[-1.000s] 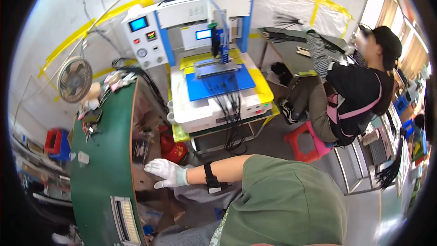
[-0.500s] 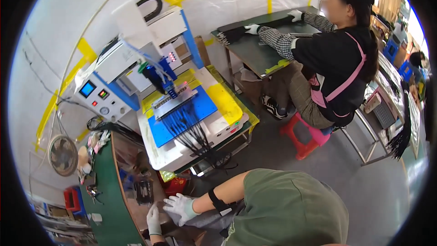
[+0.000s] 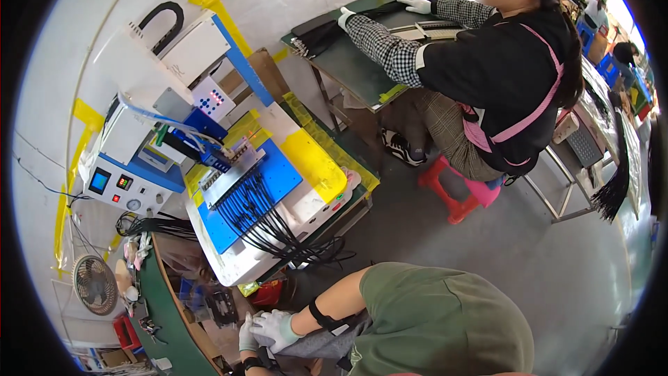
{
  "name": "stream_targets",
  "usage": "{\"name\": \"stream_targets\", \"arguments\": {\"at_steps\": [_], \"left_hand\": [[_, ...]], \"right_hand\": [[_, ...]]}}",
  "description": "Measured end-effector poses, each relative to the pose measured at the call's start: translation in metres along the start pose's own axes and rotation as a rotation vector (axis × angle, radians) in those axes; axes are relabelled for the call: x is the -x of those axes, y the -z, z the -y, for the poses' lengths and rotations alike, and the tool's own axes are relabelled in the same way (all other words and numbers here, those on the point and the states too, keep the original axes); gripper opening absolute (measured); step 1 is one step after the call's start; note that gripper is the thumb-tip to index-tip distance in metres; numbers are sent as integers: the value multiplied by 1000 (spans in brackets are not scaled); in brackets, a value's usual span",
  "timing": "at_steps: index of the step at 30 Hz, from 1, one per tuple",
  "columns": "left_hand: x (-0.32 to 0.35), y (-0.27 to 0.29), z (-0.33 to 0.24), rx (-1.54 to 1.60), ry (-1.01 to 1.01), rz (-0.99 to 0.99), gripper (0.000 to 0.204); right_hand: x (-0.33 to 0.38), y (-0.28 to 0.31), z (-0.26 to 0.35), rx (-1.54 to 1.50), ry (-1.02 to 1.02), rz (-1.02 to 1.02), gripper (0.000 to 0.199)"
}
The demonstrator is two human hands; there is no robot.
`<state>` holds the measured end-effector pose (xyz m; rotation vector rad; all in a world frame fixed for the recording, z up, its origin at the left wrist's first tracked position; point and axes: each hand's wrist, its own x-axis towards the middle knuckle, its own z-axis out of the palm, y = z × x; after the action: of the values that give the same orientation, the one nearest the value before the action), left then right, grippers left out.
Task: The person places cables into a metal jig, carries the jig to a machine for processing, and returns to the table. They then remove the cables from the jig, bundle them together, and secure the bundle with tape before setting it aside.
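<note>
My right hand (image 3: 277, 331), in a white glove, lies over my grey-trousered knee (image 3: 303, 346) with its fingers loosely apart and nothing held. Close against its fingertips is my left hand (image 3: 248, 336), also white-gloved. Its visible fingers are stretched out and hold nothing; some of them are hidden. Beyond my hands stands a white and blue bench machine (image 3: 261, 264). On its blue plate (image 3: 282, 167) a metal fixture (image 3: 233, 177) holds a row of black cables (image 3: 261, 212), whose loose ends hang over the front edge. The machine's head is down at the fixture.
A green bench (image 3: 167, 299) runs along my left, with a round fan (image 3: 94, 284) behind it. At the right, a co-worker (image 3: 494, 76) on a red and pink stool (image 3: 459, 188) handles black cables (image 3: 362, 14) on a green table (image 3: 341, 66). Cables hang from a rack farther right.
My two hands have come together at my knee. The view has shifted, so the machine appears lower and farther left. The co-worker's hands have moved along the cables.
</note>
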<state>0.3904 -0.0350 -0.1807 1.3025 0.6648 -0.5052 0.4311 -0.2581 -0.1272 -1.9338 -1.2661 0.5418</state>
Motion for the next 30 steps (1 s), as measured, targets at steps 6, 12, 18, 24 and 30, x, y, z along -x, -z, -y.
{"name": "stream_targets", "arguments": {"at_steps": [6,12,18,24,30], "left_hand": [[4,44,21,-18,28,-130,50],[32,52,28,186,119,-183,55],[48,46,37,412,193,-201,62],[49,52,61,510,157,-180,56],[31,66,67,402,-80,-91,41]], "right_hand": [[2,1,4,-47,22,-17,74],[4,-5,7,-83,62,-21,74],[2,-19,16,-96,108,-7,73],[-1,-24,22,-96,164,3,70],[-2,-19,20,-113,161,-31,69]]}}
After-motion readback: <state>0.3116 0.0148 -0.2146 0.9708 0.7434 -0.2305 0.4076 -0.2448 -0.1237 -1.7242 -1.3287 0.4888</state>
